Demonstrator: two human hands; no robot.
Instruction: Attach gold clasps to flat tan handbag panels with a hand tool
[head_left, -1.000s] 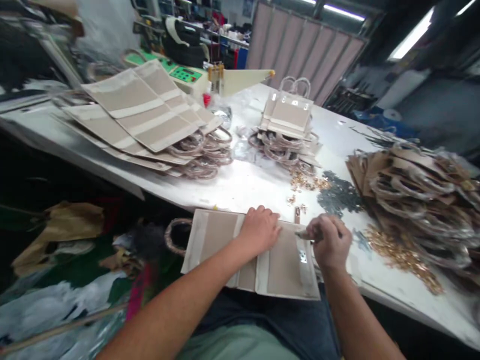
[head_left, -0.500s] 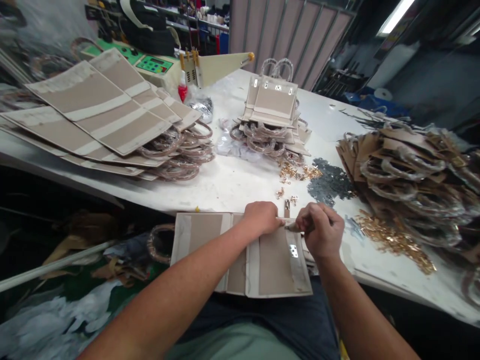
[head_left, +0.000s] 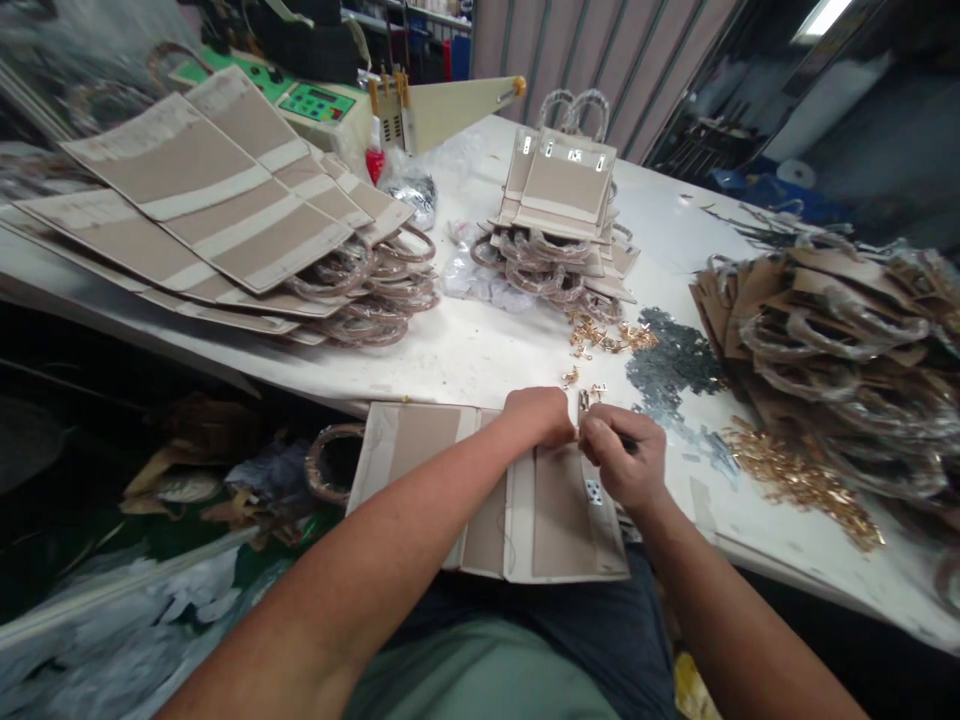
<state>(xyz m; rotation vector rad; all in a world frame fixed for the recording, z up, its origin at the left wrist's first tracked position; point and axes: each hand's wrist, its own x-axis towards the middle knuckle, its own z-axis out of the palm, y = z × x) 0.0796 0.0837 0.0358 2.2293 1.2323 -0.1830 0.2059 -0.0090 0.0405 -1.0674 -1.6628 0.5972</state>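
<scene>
An unfolded beige bag panel (head_left: 556, 545) lies across my lap against the table edge, its inner side up. A small metal plate with holes (head_left: 594, 491) sits on its right-hand strip. My left hand (head_left: 541, 415) is closed at the panel's upper edge, its fingertips mostly hidden. Right beside it, my right hand (head_left: 626, 455) is a fist around something dark and slim that barely shows. The two hands nearly meet over a short strap with a metal fitting (head_left: 583, 400) at that edge. A plastic-wrapped handle (head_left: 330, 465) sticks out at the panel's left.
Stacked beige bag panels (head_left: 217, 200) cover the table's left; more bag pieces (head_left: 566, 185) stand at the back and a wrapped pile (head_left: 832, 340) at right. Gold fittings (head_left: 802, 480) and dark metal plates (head_left: 667, 360) lie loose. A machine with green control panels (head_left: 319, 103) stands behind.
My right hand has shifted left and slightly up, closer to my left hand, and the slim tip below its fingers no longer shows. The view has turned slightly.
</scene>
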